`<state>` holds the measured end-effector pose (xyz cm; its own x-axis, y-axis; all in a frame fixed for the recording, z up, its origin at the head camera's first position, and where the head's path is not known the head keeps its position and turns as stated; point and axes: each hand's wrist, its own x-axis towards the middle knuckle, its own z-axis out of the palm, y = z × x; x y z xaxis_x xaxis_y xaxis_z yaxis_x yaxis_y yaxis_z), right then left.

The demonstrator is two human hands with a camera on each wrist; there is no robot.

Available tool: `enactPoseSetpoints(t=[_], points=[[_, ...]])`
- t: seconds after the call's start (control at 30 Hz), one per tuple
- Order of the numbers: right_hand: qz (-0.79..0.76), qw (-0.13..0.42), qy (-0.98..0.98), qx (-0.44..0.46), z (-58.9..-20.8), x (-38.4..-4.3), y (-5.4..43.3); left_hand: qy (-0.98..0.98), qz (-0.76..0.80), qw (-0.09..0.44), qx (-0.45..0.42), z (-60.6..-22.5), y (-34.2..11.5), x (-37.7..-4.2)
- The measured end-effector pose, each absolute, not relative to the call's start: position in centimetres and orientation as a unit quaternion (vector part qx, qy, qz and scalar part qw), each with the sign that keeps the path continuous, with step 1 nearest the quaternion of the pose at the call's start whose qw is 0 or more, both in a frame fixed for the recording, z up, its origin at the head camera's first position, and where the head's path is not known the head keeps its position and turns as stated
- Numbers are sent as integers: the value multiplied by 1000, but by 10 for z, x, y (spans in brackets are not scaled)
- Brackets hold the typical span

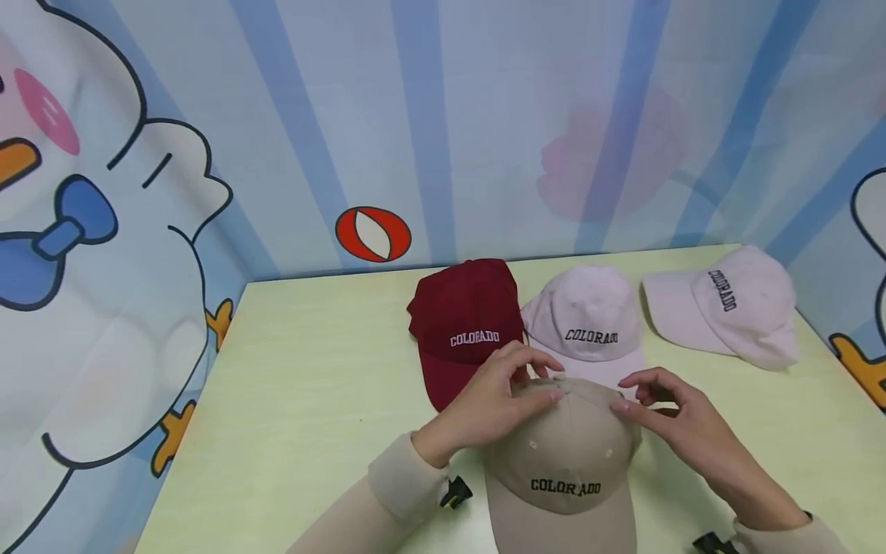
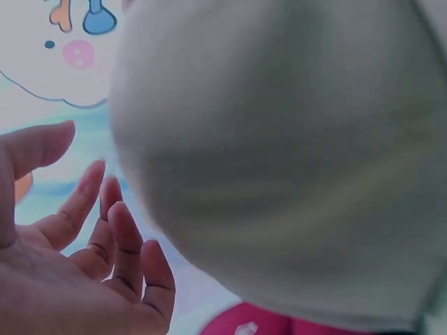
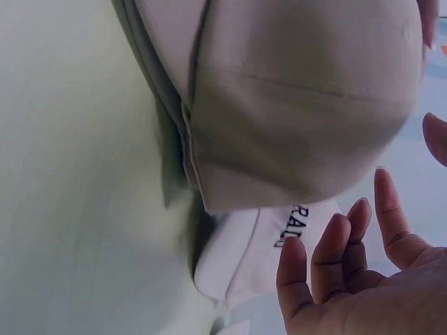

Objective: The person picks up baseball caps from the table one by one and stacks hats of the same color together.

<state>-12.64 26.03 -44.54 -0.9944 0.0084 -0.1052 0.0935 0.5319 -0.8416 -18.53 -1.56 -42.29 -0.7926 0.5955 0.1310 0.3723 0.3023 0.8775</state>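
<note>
A beige baseball cap (image 1: 564, 450) with dark COLORADO lettering lies at the table's near side, its brim toward me. My left hand (image 1: 494, 400) is at the left of its crown; the left wrist view shows the fingers loosely bent beside the beige cap (image 2: 279, 153), gripping nothing. On the crown's other side is my right hand (image 1: 692, 431), thumb near the fabric. In the right wrist view its fingers are spread and relaxed, apart from the cap's side (image 3: 300, 132). Whether either thumb touches the crown, I cannot tell.
Behind the beige cap are a dark red cap (image 1: 471, 315) and a pale pink cap (image 1: 591, 308), both lettered COLORADO. Another pale cap (image 1: 747, 300) lies at the back right, turned sideways. The pale yellow table (image 1: 298, 400) meets a cartoon-printed backdrop (image 1: 477, 138).
</note>
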Motion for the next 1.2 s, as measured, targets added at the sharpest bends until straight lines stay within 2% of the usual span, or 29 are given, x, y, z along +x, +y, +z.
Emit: enactPoseSetpoints(t=[0.2, 0.47, 0.57, 0.73, 0.87, 1.03, 1.2], points=[[-477, 19, 877, 45, -442, -128, 276, 784, 514, 106, 330, -405, 9, -185], [-486, 18, 870, 75, -435, -136, 303, 755, 548, 191, 307, -372, 49, -186], [-509, 7, 857, 87, -433, -141, 314, 748, 568, 220, 262, -362, 66, -189], [-516, -51, 845, 130, -430, -150, 333, 750, 590, 253, 158, -350, 99, -197], [-519, -82, 831, 180, -425, -160, 352, 708, 634, 300, 78, -343, 129, -207], [-523, -79, 811, 248, -421, -176, 373, 639, 691, 337, -19, -344, 161, -221], [-507, -68, 802, 310, -421, -195, 388, 636, 692, 337, -56, -353, 191, -233]])
